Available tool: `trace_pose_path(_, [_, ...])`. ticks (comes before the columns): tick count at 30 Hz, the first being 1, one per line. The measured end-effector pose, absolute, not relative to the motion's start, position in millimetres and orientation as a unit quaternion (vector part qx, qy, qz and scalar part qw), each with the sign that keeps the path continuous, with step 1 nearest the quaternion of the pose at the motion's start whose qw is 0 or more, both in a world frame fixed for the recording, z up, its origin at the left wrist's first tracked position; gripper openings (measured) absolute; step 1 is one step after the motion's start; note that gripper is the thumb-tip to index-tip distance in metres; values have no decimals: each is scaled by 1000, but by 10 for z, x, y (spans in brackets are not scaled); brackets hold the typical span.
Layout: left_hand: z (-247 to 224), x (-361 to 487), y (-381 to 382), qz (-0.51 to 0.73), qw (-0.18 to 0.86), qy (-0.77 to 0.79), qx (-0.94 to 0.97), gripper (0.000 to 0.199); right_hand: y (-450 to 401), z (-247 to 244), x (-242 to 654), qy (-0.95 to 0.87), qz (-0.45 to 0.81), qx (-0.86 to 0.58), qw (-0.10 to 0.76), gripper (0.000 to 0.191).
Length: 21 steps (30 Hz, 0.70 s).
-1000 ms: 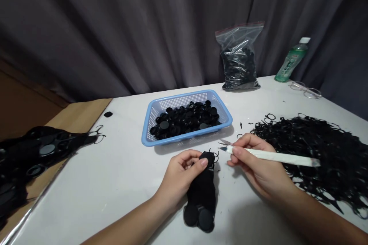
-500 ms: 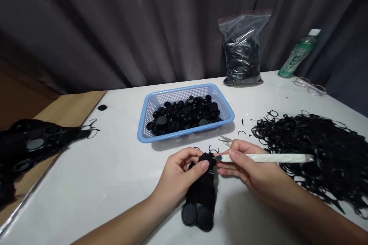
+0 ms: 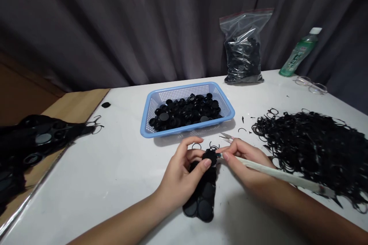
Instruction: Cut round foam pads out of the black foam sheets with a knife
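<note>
A black sheet of moulded round caps (image 3: pixel 207 190) is pinched between the thumb and fingers of my left hand (image 3: pixel 182 172). My left thumb presses beside a round cap (image 3: pixel 209 156) at its far end. My right hand (image 3: pixel 244 160) grips a slim knife (image 3: pixel 276 170) with a white wrapped handle slanting back across the palm. The knife's dark tip meets the right edge of that cap. Steel snips (image 3: pixel 227 138) show their points just beyond my right fingers; the rest is hidden, and I cannot tell whether the hand touches them.
A blue basket (image 3: pixel 188 127) holds many black caps. To the right lies a heap of black trimmings (image 3: pixel 313 149). More black sheets (image 3: pixel 43 134) lie on cardboard at left. Behind stand a zip bag (image 3: pixel 243 53) and a green bottle (image 3: pixel 299 53); glasses (image 3: pixel 312 85) lie near.
The knife has turned: its handle end has swung down and toward me, and its tip has moved slightly right along the cap. My left index finger has lifted off the sheet.
</note>
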<state>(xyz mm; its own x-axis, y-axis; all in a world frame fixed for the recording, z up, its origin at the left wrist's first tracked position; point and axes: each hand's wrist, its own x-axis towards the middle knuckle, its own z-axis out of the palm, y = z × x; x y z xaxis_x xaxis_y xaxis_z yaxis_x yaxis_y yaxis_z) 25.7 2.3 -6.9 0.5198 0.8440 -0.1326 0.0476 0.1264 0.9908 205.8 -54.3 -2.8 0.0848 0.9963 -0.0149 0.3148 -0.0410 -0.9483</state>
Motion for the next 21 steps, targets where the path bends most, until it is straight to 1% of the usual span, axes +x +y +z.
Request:
trace_pose_path(7, [-52,270,62,277,632,390,609,33,-576,27,2029,-627,314,-588,402,14])
trace_pose_path(10, [-62,266,65,277,619,385,626,28,-599,0,2018,-635,304,-593,391,12])
trace_pose_path(13, [-61,253,61,262,578,404,659,28,-596,-41,2008,-621,318,-602,387,12])
trace_pose_path(15, [-48,245,61,248,549,424,676,29,-567,-67,2010,-573,358,-613,410,16])
trace_pose_path(17, [-31,239,62,246,543,424,683,29,-522,-77,2021,-497,438,-595,454,22])
trace_pose_path(19, [-18,235,65,250,554,407,682,29,-478,-62,2038,-412,540,-541,496,27])
trace_pose_path(21, [-11,228,68,251,561,395,683,28,-448,-29,2056,-347,611,-487,519,30])
